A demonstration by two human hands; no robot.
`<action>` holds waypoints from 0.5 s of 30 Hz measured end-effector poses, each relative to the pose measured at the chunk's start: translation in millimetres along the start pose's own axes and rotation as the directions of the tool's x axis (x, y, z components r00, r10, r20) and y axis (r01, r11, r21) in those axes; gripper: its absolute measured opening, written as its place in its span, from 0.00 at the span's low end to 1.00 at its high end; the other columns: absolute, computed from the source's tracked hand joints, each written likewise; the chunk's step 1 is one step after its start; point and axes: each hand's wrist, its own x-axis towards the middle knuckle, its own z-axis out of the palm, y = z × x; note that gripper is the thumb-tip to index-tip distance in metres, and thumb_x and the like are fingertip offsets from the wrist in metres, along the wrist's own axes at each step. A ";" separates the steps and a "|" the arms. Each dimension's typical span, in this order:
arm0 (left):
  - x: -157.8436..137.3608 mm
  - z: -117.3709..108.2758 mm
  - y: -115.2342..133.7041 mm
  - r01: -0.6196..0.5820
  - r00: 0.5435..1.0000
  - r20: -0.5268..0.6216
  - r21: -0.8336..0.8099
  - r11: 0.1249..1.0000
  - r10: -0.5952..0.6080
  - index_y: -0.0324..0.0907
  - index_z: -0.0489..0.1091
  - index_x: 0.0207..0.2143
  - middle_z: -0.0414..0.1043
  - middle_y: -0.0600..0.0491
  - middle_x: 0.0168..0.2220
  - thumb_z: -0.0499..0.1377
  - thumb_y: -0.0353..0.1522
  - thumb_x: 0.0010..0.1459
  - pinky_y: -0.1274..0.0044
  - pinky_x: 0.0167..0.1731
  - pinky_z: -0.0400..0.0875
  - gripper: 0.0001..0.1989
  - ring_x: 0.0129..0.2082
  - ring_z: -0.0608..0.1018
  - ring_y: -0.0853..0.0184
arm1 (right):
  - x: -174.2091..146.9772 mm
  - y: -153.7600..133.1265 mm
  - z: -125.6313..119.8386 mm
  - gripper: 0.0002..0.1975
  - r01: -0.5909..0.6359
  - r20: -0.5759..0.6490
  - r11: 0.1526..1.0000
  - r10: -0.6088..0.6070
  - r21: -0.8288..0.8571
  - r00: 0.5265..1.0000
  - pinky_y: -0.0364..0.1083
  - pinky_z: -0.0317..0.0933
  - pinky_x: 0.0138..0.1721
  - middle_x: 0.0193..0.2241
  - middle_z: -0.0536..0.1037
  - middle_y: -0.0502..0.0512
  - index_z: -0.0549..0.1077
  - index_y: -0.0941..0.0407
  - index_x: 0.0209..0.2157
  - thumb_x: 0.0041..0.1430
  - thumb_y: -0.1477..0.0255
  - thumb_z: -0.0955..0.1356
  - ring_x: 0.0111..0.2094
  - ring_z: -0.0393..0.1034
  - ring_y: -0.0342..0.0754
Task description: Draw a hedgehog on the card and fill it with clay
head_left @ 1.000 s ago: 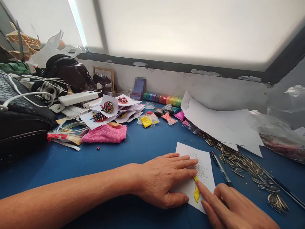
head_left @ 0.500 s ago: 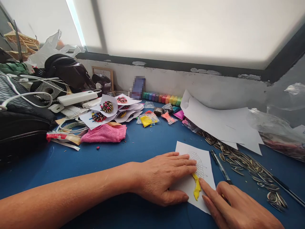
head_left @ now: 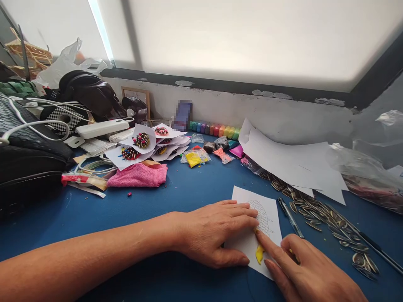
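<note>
Resting flat, palm down with its fingers slightly spread, my left hand (head_left: 218,235) lies across the paper (head_left: 242,241) and grips nothing. My right hand (head_left: 310,266) has its index finger stretched out, the tip on the yellow clay (head_left: 259,254); its other fingers curl under. A bit of yellow shows among those curled fingers, but I can't tell whether I'm holding something there.

The clay lies on the paper between my two hands, a narrow strip with its long axis running from my left fingertips down toward the paper's near edge. My right hand is nearer, reaching it from the right; my left thumb sits apart from it on the other side. My index finger covers much of its upper part, so I can't make out where that end meets the drawing (head_left: 262,214). My left fingers hide the drawing's left side.

Just beyond the paper's right edge lies a pen (head_left: 289,217), then seeds (head_left: 332,224) strewn farther right, some of them hidden under a big sheet (head_left: 289,163). Near the wall, a dark upright block (head_left: 182,115) is too blurred to read. My right wrist is cut off below.
</note>
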 end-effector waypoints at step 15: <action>-1.1 0.4 -2.5 -0.013 1.000 0.012 0.012 1.000 0.013 0.40 0.61 0.60 0.51 0.45 0.66 0.57 0.40 0.61 0.65 0.66 0.44 0.27 0.67 0.54 0.58 | 2.0 0.1 -1.4 0.18 -0.006 -0.074 0.997 0.000 -0.075 0.997 0.42 0.57 0.21 0.25 0.66 0.49 0.71 0.55 0.51 0.69 0.66 0.57 0.20 0.64 0.40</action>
